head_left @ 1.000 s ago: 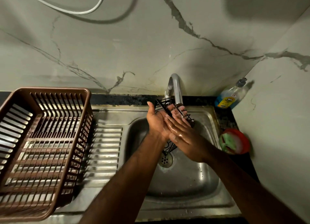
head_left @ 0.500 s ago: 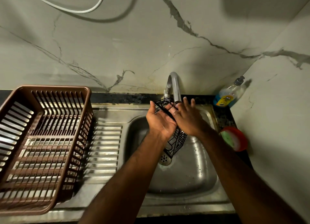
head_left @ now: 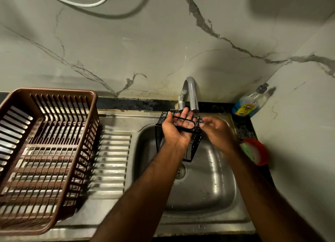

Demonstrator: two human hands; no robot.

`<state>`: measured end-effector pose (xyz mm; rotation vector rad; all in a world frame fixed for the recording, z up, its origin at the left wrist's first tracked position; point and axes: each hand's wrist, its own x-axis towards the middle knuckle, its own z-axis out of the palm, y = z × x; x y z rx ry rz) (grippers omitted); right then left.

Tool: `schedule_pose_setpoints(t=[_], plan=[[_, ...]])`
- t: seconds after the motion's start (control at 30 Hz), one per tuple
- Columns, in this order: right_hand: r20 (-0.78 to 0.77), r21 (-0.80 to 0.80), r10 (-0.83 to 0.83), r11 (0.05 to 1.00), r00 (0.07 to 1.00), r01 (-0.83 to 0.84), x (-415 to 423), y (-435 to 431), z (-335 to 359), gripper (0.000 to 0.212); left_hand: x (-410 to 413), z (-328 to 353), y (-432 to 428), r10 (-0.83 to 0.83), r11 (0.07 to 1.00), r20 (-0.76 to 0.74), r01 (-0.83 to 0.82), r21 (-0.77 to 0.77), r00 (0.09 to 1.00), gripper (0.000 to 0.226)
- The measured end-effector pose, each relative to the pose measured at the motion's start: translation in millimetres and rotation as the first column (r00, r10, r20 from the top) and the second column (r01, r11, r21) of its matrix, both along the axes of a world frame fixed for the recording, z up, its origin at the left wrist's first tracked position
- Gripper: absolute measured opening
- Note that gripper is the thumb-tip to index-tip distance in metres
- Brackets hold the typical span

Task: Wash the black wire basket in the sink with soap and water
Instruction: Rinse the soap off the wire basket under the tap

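Black wire basket, small and box-shaped, hangs at the centre of the frame, above the bowl of the stainless steel sink and directly below the curved grey metal tap. The left hand lies palm up with fingers straight. The basket's oval loop rests across them, so the hand carries rather than clasps it. The right hand, just right of the basket, is blurred, and I cannot tell whether its loosely bent fingers touch the wire. No stream of water is plainly visible.

The step looks like rubbing the wires under the spout. It would go best by turning the basket so every side gets wet, working along each wire. If suds are lacking, soap is in the clear pump bottle at centre right. The loop could slip off wet fingers.
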<state>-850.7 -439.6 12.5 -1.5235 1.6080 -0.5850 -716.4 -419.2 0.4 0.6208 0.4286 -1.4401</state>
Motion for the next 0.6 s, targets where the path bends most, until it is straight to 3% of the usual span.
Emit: schedule_pose_setpoints(t=[0.1, 0.27, 0.4, 0.5, 0.6], plan=[[0.164, 0.101, -0.002, 0.995, 0.986, -0.015, 10.6, 3.6, -7.1, 0.027, -3.0, 3.6, -5.2, 0.093, 0.995, -0.034, -0.092, 0.042, 0.995, 0.040], [0.234, 0.111, -0.039, 0.994, 0.972, 0.013, 21.2, -5.0, -6.7, 0.030, -7.2, 7.5, -8.7, 0.143, 0.984, -0.035, -0.139, 0.109, 0.989, 0.030], [0.242, 0.122, -0.086, 0.991, 0.966, 0.057, 24.3, -7.7, 1.2, 0.029, -6.0, 12.0, -9.5, 0.125, 0.987, -0.052, -0.118, 0.108, 0.991, 0.023], [0.203, 0.100, -0.028, 0.995, 0.979, 0.008, 28.6, -8.5, 0.1, 0.040, -4.0, 12.4, -8.9, 0.118, 0.988, -0.035, -0.114, 0.103, 0.992, 0.020], [0.158, 0.063, -0.003, 0.998, 0.987, -0.007, 29.6, -7.0, -3.1, 0.033, -3.5, 15.1, -6.0, 0.122, 0.989, -0.026, -0.119, 0.088, 0.992, 0.024]])
